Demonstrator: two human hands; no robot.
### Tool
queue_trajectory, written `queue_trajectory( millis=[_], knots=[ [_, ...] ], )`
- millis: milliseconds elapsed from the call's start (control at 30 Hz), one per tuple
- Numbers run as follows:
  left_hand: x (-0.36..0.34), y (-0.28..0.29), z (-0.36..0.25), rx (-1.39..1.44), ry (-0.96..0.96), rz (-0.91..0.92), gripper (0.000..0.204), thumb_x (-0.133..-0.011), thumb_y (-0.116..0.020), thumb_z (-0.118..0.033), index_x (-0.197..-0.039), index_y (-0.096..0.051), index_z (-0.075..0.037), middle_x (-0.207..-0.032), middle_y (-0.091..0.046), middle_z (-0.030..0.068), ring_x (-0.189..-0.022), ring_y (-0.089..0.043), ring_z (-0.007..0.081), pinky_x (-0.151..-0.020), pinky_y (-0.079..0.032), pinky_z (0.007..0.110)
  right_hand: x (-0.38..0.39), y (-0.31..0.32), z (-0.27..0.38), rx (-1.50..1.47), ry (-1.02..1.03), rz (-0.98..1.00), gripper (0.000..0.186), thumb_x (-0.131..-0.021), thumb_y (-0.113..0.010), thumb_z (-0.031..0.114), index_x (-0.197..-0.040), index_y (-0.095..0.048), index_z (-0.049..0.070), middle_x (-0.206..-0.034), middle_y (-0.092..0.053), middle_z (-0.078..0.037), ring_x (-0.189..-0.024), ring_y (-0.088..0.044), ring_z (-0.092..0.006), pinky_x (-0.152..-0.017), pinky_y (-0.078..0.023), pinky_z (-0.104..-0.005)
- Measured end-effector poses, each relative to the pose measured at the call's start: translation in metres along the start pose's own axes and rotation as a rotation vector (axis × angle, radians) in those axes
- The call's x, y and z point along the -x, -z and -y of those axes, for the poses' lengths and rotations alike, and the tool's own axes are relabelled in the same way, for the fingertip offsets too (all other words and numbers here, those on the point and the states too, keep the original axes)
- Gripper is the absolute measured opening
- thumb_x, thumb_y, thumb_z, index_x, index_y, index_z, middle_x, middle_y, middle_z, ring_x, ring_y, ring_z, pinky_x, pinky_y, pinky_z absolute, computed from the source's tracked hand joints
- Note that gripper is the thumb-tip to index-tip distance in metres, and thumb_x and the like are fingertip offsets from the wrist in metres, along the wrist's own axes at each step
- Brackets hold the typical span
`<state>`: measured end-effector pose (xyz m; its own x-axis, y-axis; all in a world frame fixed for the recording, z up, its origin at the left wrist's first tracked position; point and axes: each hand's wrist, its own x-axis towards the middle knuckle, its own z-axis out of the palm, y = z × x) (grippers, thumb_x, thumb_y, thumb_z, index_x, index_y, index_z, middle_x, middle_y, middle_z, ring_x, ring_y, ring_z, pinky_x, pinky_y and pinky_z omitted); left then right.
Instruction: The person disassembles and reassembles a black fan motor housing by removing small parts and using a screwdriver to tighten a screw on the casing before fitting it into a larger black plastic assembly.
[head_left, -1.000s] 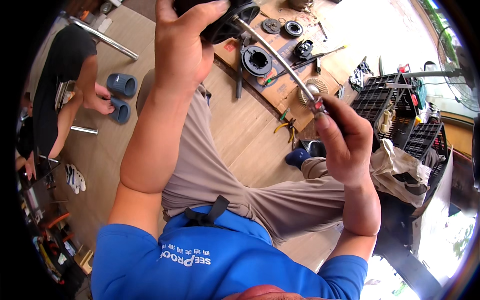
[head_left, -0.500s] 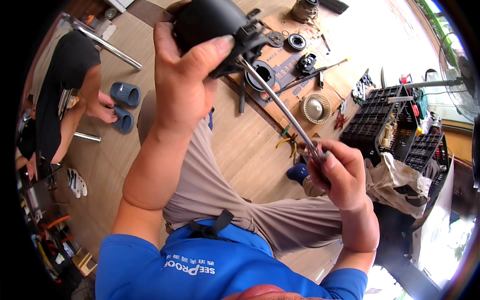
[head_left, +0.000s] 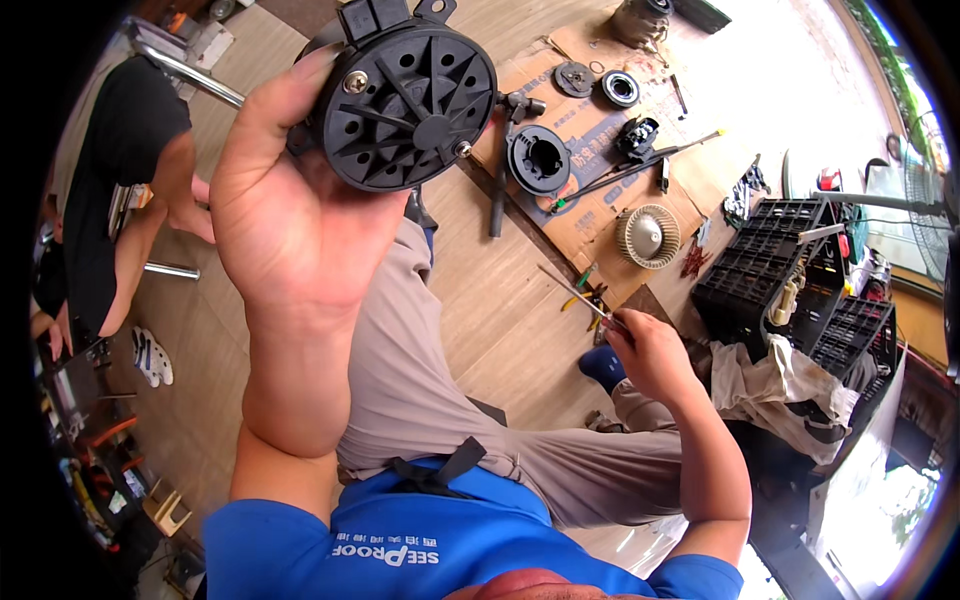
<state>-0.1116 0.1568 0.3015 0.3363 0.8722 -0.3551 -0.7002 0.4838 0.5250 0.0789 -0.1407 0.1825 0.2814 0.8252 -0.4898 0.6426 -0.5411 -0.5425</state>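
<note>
My left hand point(head_left: 305, 235) is wrapped around a black round motor point(head_left: 415, 110), raised at the upper left of the view. Its ribbed plastic end face, with screws at the rim, is turned toward me. Down by my right knee, my right hand point(head_left: 652, 358) grips a screwdriver point(head_left: 572, 292) by its handle, most of which the fingers hide. The metal shaft points up and to the left, away from the motor. Beyond its tip lie yellow-handled pliers point(head_left: 590, 297) on the floor.
Flattened cardboard point(head_left: 610, 205) bears a white fan wheel point(head_left: 648, 237), a black ring-shaped housing point(head_left: 538, 160), a round bearing-like part point(head_left: 620, 89) and long thin rods. Black plastic crates point(head_left: 750, 250) stand to the right. Another person's legs point(head_left: 140, 250) are at the left.
The screwdriver has come away from the motor, and my right hand has drawn it lower. My left hand has turned the motor so that its ribbed end shows.
</note>
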Motion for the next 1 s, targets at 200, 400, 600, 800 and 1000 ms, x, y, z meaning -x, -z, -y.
queue_trajectory(
  millis=[200,400,600,800,1000],
  knots=[
    [-0.021,0.008,-0.014,0.138,0.346,0.317,0.05,-0.1,-0.05,-0.027,-0.141,-0.048,0.001,-0.146,-0.05,0.0208,-0.14,-0.043,0.0397,-0.115,-0.023,0.071,-0.011,-0.117,-0.11,-0.021,-0.378,0.143,0.039,-0.099,-0.059,0.033,-0.09,-0.062,-0.005,-0.086,-0.066,-0.031,-0.089,-0.064,-0.0497,-0.077,-0.052,-0.0514],
    [-0.022,0.009,-0.008,0.093,0.302,0.198,0.051,-0.099,-0.052,-0.029,-0.138,-0.047,0.004,-0.144,-0.052,0.02,-0.138,-0.045,0.0391,-0.113,-0.025,0.072,-0.056,-0.208,-0.138,0.121,-0.154,0.101,0.026,-0.097,-0.056,0.027,-0.106,-0.056,0.003,-0.107,-0.063,-0.024,-0.095,-0.064,-0.0454,-0.082,-0.052,-0.0527],
    [-0.02,-0.004,0.009,-0.032,0.228,-0.022,0.031,-0.095,-0.058,-0.022,-0.117,-0.061,0.0,-0.121,-0.065,0.015,-0.116,-0.06,0.0319,-0.1,-0.044,0.06,-0.117,-0.28,-0.121,-0.021,-0.316,-0.081,0.027,-0.099,-0.053,0.026,-0.111,-0.054,0.001,-0.112,-0.063,-0.027,-0.102,-0.063,-0.044,-0.086,-0.051,-0.0535],
    [-0.025,-0.007,0.021,-0.121,0.217,-0.011,0.03,-0.096,-0.054,-0.025,-0.111,-0.064,-0.001,-0.116,-0.068,0.0153,-0.11,-0.065,0.033,-0.092,-0.053,0.058,-0.137,-0.279,-0.149,0.079,-0.351,0.163,0.025,-0.093,-0.057,0.02,-0.107,-0.065,0.0,-0.11,-0.069,-0.025,-0.104,-0.067,-0.0418,-0.088,-0.055,-0.0504],
    [-0.023,-0.011,0.036,-0.189,0.205,-0.017,0.039,-0.097,-0.049,-0.025,-0.127,-0.056,0.0,-0.132,-0.059,0.0195,-0.124,-0.056,0.0406,-0.103,-0.042,0.068,-0.155,-0.248,-0.134,0.298,-0.326,0.395,0.026,-0.079,-0.07,0.008,-0.104,-0.075,0.004,-0.115,-0.071,-0.019,-0.109,-0.068,-0.0351,-0.09,-0.057,-0.0435]
  ],
)
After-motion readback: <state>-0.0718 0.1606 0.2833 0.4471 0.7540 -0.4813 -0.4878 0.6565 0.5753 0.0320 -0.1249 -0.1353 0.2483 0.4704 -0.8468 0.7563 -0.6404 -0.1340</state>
